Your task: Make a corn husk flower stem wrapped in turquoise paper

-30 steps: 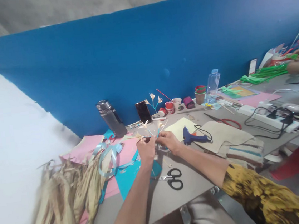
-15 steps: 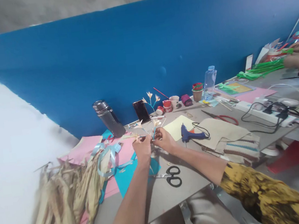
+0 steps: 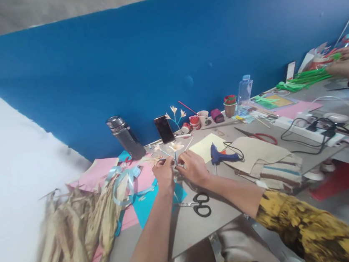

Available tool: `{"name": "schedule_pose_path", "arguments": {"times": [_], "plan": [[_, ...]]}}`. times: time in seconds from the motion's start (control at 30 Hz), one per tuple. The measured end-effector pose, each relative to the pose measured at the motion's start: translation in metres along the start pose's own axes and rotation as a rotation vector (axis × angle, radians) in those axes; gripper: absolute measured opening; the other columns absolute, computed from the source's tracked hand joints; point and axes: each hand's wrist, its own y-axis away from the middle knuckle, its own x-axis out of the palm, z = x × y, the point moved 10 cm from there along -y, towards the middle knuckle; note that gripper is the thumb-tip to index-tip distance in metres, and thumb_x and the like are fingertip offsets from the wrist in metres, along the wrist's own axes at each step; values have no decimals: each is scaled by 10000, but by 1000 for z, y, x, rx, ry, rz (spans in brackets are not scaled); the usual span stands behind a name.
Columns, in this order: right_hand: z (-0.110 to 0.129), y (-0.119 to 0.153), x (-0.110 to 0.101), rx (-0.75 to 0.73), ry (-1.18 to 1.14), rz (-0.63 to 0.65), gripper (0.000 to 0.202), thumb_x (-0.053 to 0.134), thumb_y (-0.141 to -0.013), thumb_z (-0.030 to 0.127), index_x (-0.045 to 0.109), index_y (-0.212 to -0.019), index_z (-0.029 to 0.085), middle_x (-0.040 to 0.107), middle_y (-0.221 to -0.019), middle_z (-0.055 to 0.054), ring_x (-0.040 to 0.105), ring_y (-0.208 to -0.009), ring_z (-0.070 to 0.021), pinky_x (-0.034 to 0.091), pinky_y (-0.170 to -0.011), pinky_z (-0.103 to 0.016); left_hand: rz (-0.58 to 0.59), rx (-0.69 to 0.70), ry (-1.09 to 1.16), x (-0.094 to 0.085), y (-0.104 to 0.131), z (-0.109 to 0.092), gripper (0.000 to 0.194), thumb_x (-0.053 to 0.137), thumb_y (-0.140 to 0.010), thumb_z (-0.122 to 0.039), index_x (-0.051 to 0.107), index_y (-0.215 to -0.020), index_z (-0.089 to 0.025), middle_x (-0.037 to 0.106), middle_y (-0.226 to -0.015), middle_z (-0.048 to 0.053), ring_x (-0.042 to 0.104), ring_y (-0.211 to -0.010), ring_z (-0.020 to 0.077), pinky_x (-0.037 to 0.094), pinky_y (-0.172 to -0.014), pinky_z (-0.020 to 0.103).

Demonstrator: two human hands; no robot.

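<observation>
Both hands meet over the middle of the table, pinching the blue-wrapped stems of a small spray of cream handmade flowers (image 3: 176, 146). My left hand (image 3: 164, 173) is closed on the stems from the left. From the right, my right hand (image 3: 193, 166) has thumb and fingers closed at the same spot; the exact grip is hidden between the fingers. Just below lie scissors with black handles (image 3: 202, 205), near a blue sheet (image 3: 145, 206). A similar flower spray (image 3: 175, 117) stands behind, beside a propped phone (image 3: 164, 128).
Dried husks (image 3: 70, 239) hang over the left edge beside pale blue ribbon (image 3: 132, 180). A grey flask (image 3: 126, 138) leans at the back. Right of my hands are a blue glue gun (image 3: 224, 155), red-handled shears (image 3: 262, 138) and a power strip (image 3: 309, 130). A co-worker's hands (image 3: 345, 69) handle green strips.
The flower spray has turned and tilted between my fingers, its right bloom now facing more upward. My right hand has rolled slightly over the stems. The co-worker's hands have shifted a little.
</observation>
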Motion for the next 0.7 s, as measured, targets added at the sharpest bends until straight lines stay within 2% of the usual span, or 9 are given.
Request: {"name": "schedule_pose_path", "arguments": {"times": [0.1, 0.23, 0.33, 0.47, 0.7], "plan": [[14, 3, 1, -131, 179, 12, 91, 640, -885, 284, 650, -862, 196, 693, -847, -65, 582, -844, -218, 337, -745, -321, 18, -36, 118, 6, 3, 5, 109, 631, -504, -231, 634, -556, -136, 609, -549, 7, 545, -546, 137, 413, -517, 246], [16, 3, 2, -179, 300, 15, 241, 552, -959, 371, 662, -846, 188, 699, -781, -67, 580, -760, -204, 290, -700, -329, 26, -21, 158, 9, 7, 3, 80, 616, -496, -212, 610, -526, -137, 565, -508, -14, 508, -503, 115, 379, -483, 229], [19, 3, 0, -234, 338, -15, 315, 489, -993, 388, 656, -815, 188, 692, -748, -66, 567, -725, -194, 256, -678, -338, 22, 4, 151, 8, 7, 0, 69, 608, -498, -202, 574, -494, -141, 533, -490, -28, 459, -479, 92, 349, -466, 219], [28, 6, -1, -334, 365, -27, 302, 477, -996, 375, 651, -838, 187, 677, -726, -59, 548, -715, -195, 224, -655, -351, 26, -1, 144, 9, 7, 1, 88, 609, -518, -216, 564, -496, -143, 507, -481, -36, 441, -476, 91, 344, -462, 222], [34, 10, -8, -385, 399, -85, 325, 451, -1011, 331, 639, -790, 184, 642, -672, -54, 516, -672, -189, 201, -635, -358, 39, 43, 70, 9, 5, 0, 105, 600, -542, -223, 552, -482, -151, 481, -471, -39, 413, -490, 93, 324, -481, 231]]}}
